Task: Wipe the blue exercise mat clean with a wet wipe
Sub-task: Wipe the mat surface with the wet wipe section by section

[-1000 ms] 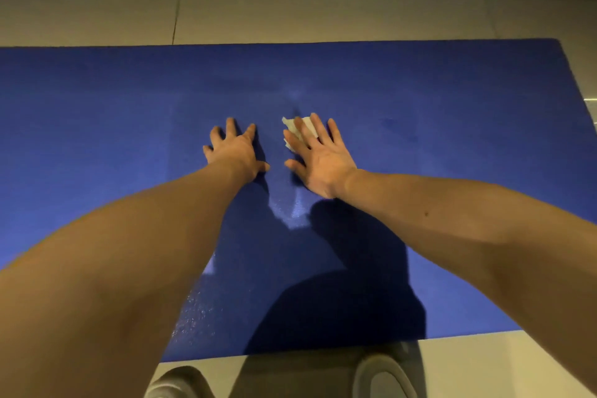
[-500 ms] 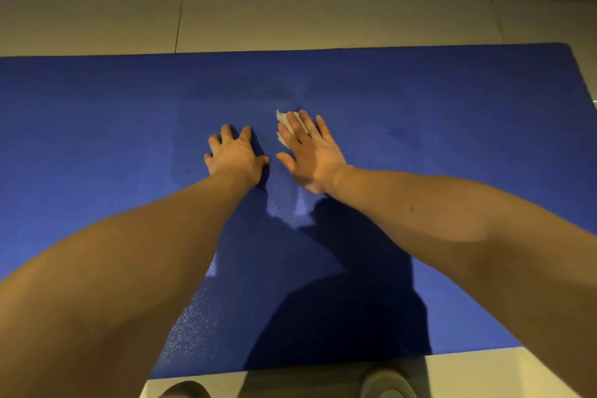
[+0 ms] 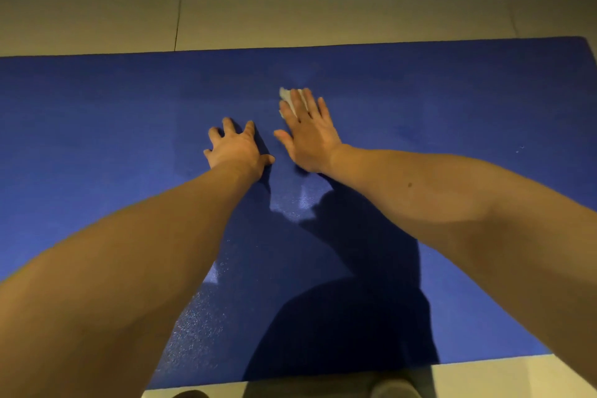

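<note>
roughly midway, by the look of it. the blue mat (image 3: 97, 139) lies flat on the pale floor (image 3: 290, 16). the wet wipe (image 3: 286, 95) sits on the mat past its middle, toward the far edge, pinned under the straight fingers of the right hand (image 3: 310, 136); only a white corner shows beyond the fingertips. that grip is wide and flat, pressing down rather than closing round the wipe. the left hand (image 3: 237, 149) rests just beside it on the bare mat, fingers spread, holding nothing, seemingly bracing. a band from the near edge up to the hands glistens, so i judge it wiped. the broad stretches to left and right look dry and matte, and a few pale specks (image 3: 520, 149) sit far right; those are likely left to do.
</note>
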{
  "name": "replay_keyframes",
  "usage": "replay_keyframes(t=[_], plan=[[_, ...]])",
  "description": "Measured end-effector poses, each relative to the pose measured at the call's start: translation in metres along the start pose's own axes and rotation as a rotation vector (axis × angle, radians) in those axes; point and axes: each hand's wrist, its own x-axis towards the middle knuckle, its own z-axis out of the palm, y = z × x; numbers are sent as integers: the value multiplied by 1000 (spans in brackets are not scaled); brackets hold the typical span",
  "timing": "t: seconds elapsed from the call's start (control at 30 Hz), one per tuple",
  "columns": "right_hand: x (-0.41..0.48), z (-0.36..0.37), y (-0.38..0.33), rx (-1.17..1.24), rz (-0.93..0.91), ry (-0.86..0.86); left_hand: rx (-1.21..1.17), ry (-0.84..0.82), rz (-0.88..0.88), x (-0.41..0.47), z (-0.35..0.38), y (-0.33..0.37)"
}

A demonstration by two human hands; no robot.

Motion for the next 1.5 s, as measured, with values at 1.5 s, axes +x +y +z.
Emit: replay_keyframes(t=[1.5], plan=[[79,-61,114,94,588,-54,-47,65,39,7,3,-6]])
